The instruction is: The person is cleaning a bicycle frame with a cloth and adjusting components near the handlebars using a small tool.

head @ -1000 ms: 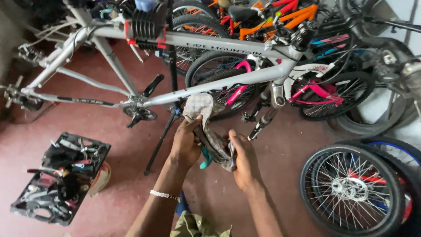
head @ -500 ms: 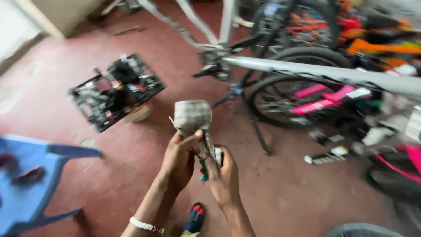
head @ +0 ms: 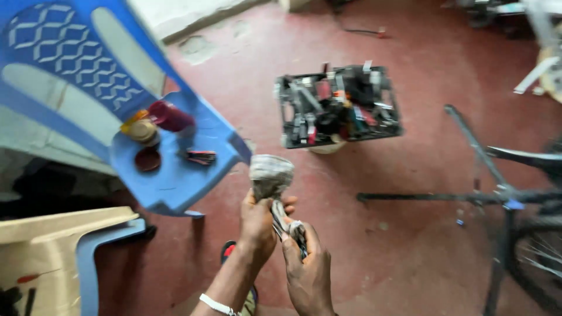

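Left hand (head: 257, 225) grip on rag (head: 270, 175), bunched above fist, right hand (head: 307, 266) below

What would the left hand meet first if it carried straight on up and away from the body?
Probably the black tool tray on the red floor; the left hand points roughly that way, gripping a grey rag, though depth is unclear.

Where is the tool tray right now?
In the head view the black tool tray sits on the red floor at upper centre, right of the blue plastic chair and beyond the rag held by the left hand.
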